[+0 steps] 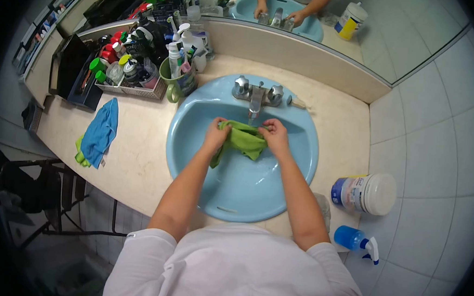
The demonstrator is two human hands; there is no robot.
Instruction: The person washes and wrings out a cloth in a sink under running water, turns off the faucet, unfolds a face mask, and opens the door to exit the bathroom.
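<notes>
Fingers of the left hand [214, 137] are pinched closed on the upper left part of the green cloth [246, 140], and its upper right part is gripped between the fingertips and thumb of the right hand [277, 140]. The green cloth is held over the far part of the blue basin [229, 186], just below the spout of the tap [255, 99]. What looks like a thin run of water is seen at the spout, though whether the fabric is soaked cannot be told.

As a judgement, the work at the basin is under way and unfinished: the green cloth is already brought beneath the spout and partly opened out, but it is neither wrung nor set down. How much washing or rinsing is left cannot be read from its surface. On the counter [138, 161], to the left, a blue cloth [101, 131] is laid partly over a light green piece [80, 152] (whether these have been washed is not shown).

The long axis of the green cloth is run roughly from side to side, between the two hands. Its left end is drooped down towards the person, and its middle is sagged in loose folds, with the lower edge pointed towards the near side of the basin.
</notes>
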